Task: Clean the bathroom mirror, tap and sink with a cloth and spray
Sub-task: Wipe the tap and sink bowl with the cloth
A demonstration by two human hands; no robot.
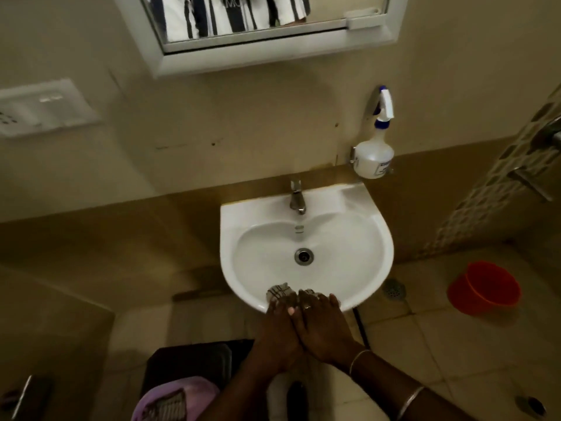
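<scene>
A white wall-hung sink (378,235) fills the middle of the view, with a chrome tap (297,199) at its back and a drain (303,256) in the bowl. A checked cloth (277,291) lies on the sink's front rim. My left hand (279,328) and my right hand (323,326) press side by side on the cloth, fingers flat over it and hiding most of it. A white spray bottle (374,158) with a blue and white trigger sits in a wall holder to the right of the tap. The white-framed mirror (258,19) hangs above.
A red bucket (484,287) stands on the tiled floor to the right, near a floor drain (393,289). A white switch plate (45,106) is on the left wall. Purple fabric (173,399) shows at the bottom left. A patterned tile wall (501,183) closes the right side.
</scene>
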